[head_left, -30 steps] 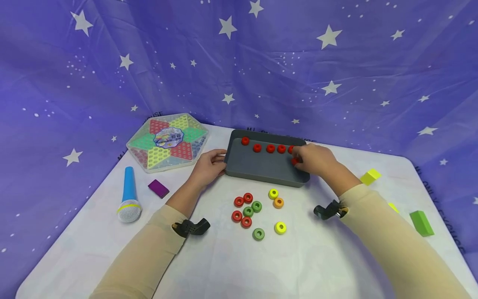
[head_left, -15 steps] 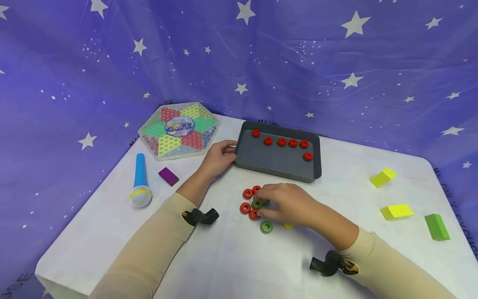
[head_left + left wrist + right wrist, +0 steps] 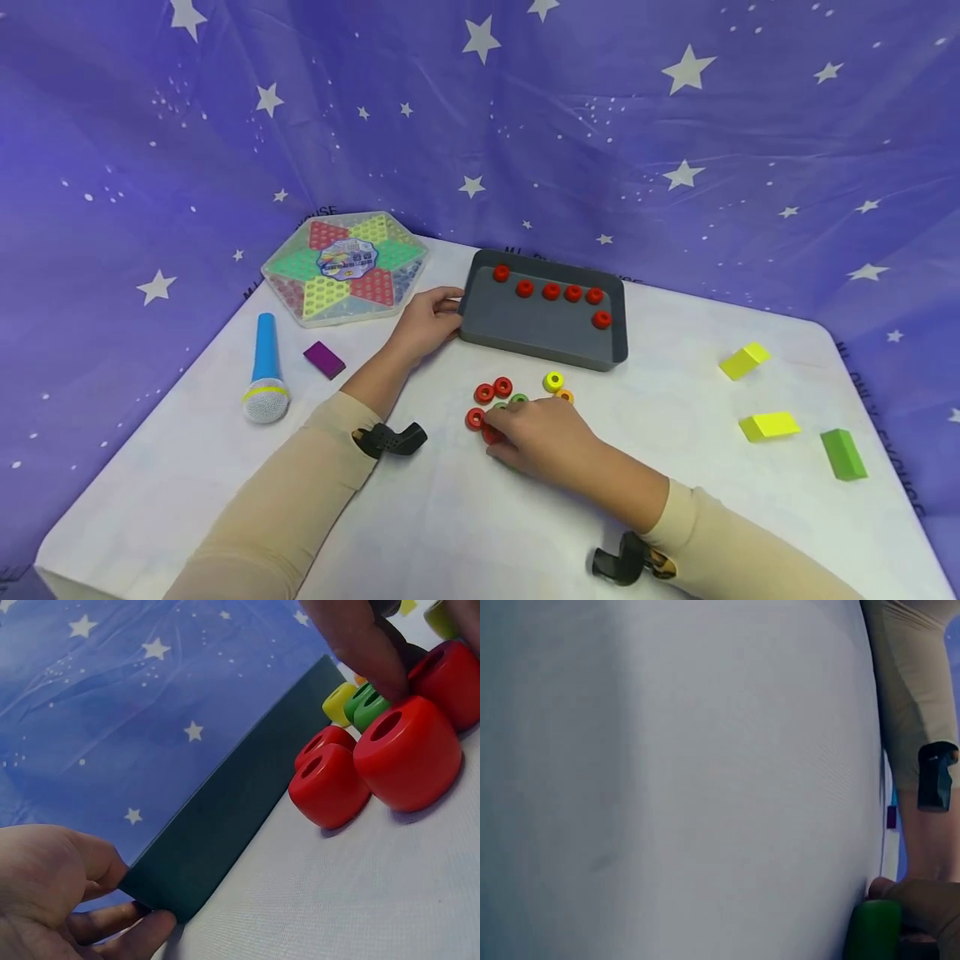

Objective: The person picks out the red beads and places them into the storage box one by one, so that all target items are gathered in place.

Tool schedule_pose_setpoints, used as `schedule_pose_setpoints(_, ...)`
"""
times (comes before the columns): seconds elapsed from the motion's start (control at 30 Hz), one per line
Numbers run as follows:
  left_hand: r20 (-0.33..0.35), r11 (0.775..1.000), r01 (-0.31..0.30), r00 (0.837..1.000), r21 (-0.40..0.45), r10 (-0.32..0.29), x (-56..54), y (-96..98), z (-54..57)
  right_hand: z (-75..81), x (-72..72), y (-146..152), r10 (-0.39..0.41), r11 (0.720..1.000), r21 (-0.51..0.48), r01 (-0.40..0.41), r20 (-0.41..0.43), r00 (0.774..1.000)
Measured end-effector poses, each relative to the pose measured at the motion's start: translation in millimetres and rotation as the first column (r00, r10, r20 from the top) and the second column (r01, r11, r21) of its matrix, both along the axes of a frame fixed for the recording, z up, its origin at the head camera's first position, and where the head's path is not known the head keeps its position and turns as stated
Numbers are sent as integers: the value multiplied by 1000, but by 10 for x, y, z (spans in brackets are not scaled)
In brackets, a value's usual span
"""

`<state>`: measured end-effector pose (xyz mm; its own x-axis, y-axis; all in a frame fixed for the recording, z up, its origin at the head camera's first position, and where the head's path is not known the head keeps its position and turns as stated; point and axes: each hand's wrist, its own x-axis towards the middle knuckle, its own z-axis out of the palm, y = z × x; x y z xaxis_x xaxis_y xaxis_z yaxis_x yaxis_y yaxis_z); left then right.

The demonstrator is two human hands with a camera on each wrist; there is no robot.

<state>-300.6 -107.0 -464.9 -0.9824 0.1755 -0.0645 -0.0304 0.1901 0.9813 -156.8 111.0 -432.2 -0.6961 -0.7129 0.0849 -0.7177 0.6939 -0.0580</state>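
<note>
My right hand point(image 3: 543, 437) is over the loose beads in front of the tray, its thumb and finger pinching a red bead point(image 3: 491, 434). More red beads point(image 3: 484, 392) lie beside it. Green beads point(image 3: 519, 400) peek out behind the fingers. In the right wrist view, a green bead point(image 3: 874, 930) is close to that hand. My left hand point(image 3: 426, 323) touches the left end of the grey tray point(image 3: 525, 325); in the left wrist view its fingers point(image 3: 142, 937) rest at the tray's corner. Several red beads point(image 3: 551, 292) stand inside, mostly along the back.
A yellow bead point(image 3: 553, 382) and an orange bead point(image 3: 565, 397) lie behind the right hand. Leftward are a Chinese checkers box point(image 3: 348, 262), a toy microphone point(image 3: 266, 375) and a purple block point(image 3: 324, 360). Yellow blocks point(image 3: 768, 427) and a green block point(image 3: 843, 454) are at right.
From the tray, my right hand has come back to the loose beads, leaving a red bead at the tray's right side. It has then shifted slightly nearer and pinches another. The left hand stays.
</note>
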Motion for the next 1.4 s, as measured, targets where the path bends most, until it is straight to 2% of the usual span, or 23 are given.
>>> schedule_pose_setpoints(0.17, 9, 1000, 2, 1000, 0, -2, 20, 11, 9, 22, 3, -14, -26, 1000, -1, 26, 27, 999)
schedule_pose_setpoints(0.33, 3, 1000, -8, 1000, -14, 8, 38, 22, 19, 275, -103, 173, 0, 995, -98, 1, 12, 1000)
schedule_pose_setpoints(0.47, 8, 1000, -11, 1000, -18, 11, 49, 16, 10, 482, -385, 427, -74, 989, -129, 74, 7, 997)
schedule_pose_setpoints(0.57, -3, 1000, -12, 1000, -20, 12, 56, 11, 1, 530, -682, 630, -174, 981, -93, 173, -6, 985)
schedule_pose_setpoints(0.73, -24, 999, -19, 1000, -31, 19, 52, 13, 5, 465, -1119, 892, -295, 955, 22, 294, 28, 955)
schedule_pose_setpoints(0.93, -30, 999, -4, 1000, -32, 3, 42, 12, 6, 332, -1426, 1007, -337, 939, 93, 330, 61, 940)
schedule_pose_setpoints(1.07, -30, 999, -12, 1000, -44, 11, 53, 3, 25, 253, -1527, 1011, -341, 931, 156, 329, 56, 938)
schedule_pose_setpoints(1.2, -22, 999, -17, 1000, -49, 16, 53, -2, 40, 217, -1550, 1005, -349, 922, 199, 333, 46, 936)
schedule_pose_setpoints(1.3, -15, 999, -14, 1000, -45, 14, 49, 11, 37, 226, -1522, 1017, -355, 921, 181, 344, 30, 934)
schedule_pose_setpoints(1.4, -15, 999, -18, 1000, -42, 17, 46, 30, 26, 311, -1416, 985, -355, 930, 107, 352, 14, 935)
